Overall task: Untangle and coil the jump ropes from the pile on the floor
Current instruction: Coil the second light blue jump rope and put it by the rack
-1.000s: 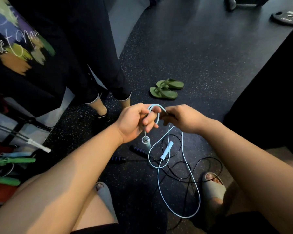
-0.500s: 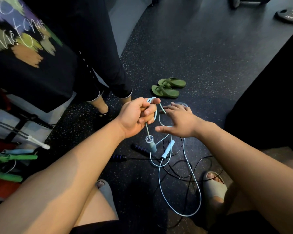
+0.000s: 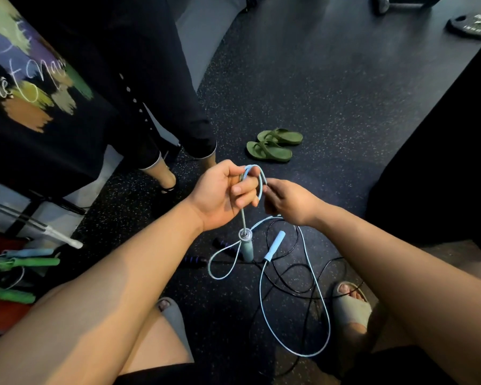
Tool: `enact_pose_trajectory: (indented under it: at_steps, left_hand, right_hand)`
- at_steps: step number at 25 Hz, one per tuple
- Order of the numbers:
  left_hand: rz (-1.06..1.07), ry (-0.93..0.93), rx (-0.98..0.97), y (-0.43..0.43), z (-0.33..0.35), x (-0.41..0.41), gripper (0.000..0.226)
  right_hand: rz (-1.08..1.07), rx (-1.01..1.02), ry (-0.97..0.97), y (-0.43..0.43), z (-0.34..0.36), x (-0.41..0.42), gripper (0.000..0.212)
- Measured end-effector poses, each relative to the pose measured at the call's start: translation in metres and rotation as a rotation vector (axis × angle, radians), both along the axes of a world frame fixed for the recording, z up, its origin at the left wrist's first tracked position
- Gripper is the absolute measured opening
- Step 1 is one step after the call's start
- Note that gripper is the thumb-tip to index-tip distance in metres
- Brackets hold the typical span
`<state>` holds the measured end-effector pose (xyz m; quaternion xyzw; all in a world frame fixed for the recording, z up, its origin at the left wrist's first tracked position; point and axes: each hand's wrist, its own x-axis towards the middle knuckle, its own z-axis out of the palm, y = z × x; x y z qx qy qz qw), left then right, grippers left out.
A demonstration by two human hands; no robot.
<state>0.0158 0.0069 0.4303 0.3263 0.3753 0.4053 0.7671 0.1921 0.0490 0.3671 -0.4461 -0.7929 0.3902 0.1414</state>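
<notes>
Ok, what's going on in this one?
A person is working on a blue rope over a tangle on the floor. The left hand grips a small loop of it, with one handle dangling below. The right hand pinches the rope just beside that loop. The rest lies on the floor, crossing a black rope, with the second handle down there too. Only that one loop is gathered.
</notes>
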Motion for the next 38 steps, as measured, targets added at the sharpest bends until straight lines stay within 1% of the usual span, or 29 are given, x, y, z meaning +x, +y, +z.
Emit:
enact_pose_trajectory:
  at_steps: [2,5,9,12,13,15,17,19,22,23,24,26,27,29,32,35,36,38]
  left_hand:
    - [0.087,-0.039,-0.013,0.003,0.002,-0.001,0.033]
    - [0.161,-0.072,-0.009,0.006,-0.003,-0.005,0.038]
    - [0.252,0.023,0.008,0.015,-0.011,-0.014,0.043]
    - [0.343,0.148,-0.023,0.02,-0.017,-0.021,0.062]
    - [0.336,0.208,-0.027,0.02,-0.019,-0.022,0.069]
    - [0.24,0.333,-0.026,0.019,-0.026,-0.021,0.088]
    - [0.068,0.438,-0.008,0.015,-0.029,-0.02,0.111]
    - [-0.13,0.462,0.041,0.011,-0.03,-0.019,0.13]
    - [-0.317,0.412,0.054,0.004,-0.026,-0.015,0.14]
    - [-0.357,0.397,0.045,0.001,-0.022,-0.012,0.139]
    - [-0.374,0.373,0.034,-0.001,-0.017,-0.009,0.133]
    - [-0.338,0.306,0.033,-0.003,-0.007,-0.007,0.12]
    - [-0.304,0.263,0.036,-0.003,-0.003,-0.007,0.117]
    - [-0.229,0.164,0.027,-0.002,0.001,-0.01,0.117]
    - [-0.065,0.015,-0.008,0.001,0.001,-0.013,0.116]
    - [0.078,-0.172,0.0,0.006,-0.001,-0.02,0.122]
    - [0.121,-0.202,0.015,0.008,-0.002,-0.024,0.125]
    - [0.216,-0.201,0.051,0.012,-0.003,-0.029,0.128]
  right_hand:
    - [0.035,-0.028,-0.029,-0.006,-0.001,-0.004,0.024]
    - [0.093,-0.041,-0.102,-0.013,-0.002,-0.009,0.028]
    - [0.218,0.053,-0.211,-0.019,0.003,-0.011,0.023]
    - [0.273,0.133,-0.248,-0.023,0.015,-0.014,0.023]
    - [0.281,0.186,-0.262,-0.024,0.021,-0.016,0.026]
    - [0.288,0.313,-0.265,-0.025,0.033,-0.017,0.03]
    - [0.272,0.392,-0.203,-0.022,0.04,-0.015,0.028]
    - [0.229,0.416,-0.105,-0.015,0.046,-0.009,0.026]
    - [0.126,0.384,0.009,-0.001,0.049,0.003,0.019]
    - [0.102,0.346,0.061,0.004,0.05,0.007,0.02]
    - [0.088,0.306,0.12,0.008,0.049,0.01,0.022]
    - [0.061,0.222,0.246,0.01,0.044,0.012,0.022]
    - [0.037,0.177,0.292,0.01,0.04,0.011,0.022]
    - [-0.02,0.105,0.322,0.009,0.029,0.008,0.026]
    - [-0.079,0.019,0.258,0.007,0.01,0.003,0.035]
    - [-0.044,-0.032,0.129,0.003,-0.002,0.001,0.033]
    - [-0.014,-0.043,0.083,0.0,-0.004,0.0,0.032]
    - [0.061,-0.04,-0.027,-0.004,-0.003,-0.004,0.029]
